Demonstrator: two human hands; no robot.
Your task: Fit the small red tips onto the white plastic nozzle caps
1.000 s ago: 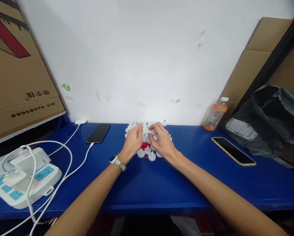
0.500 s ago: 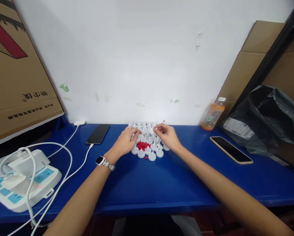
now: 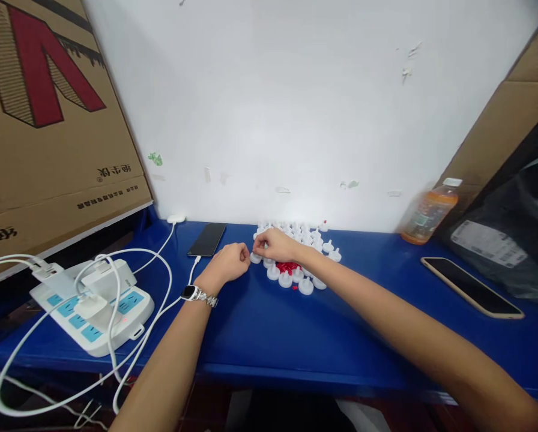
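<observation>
Many small white nozzle caps (image 3: 305, 286), each with a round base and a pointed spout, stand in a cluster on the blue table by the wall. Among them lies a heap of tiny red tip caps (image 3: 287, 267). My right hand (image 3: 275, 245) reaches across the cluster to its left edge, thumb and finger pinched at the top of a white nozzle cap (image 3: 255, 258). Just left of that, my left hand (image 3: 230, 263) is closed with curled fingers over bare table; whatever it may hold is hidden. A watch (image 3: 190, 292) is on the left wrist.
A black phone (image 3: 206, 239) on a charging cable and a white power strip (image 3: 98, 306) with looped cables are at left. To the right are an orange drink bottle (image 3: 432, 211), another phone (image 3: 471, 287) and a dark plastic bag (image 3: 521, 240). Cardboard (image 3: 62, 150) leans at far left.
The view has turned left. My right hand has moved from the middle of the caps to their left edge. My left hand has drawn off the cluster and its fingers have curled in.
</observation>
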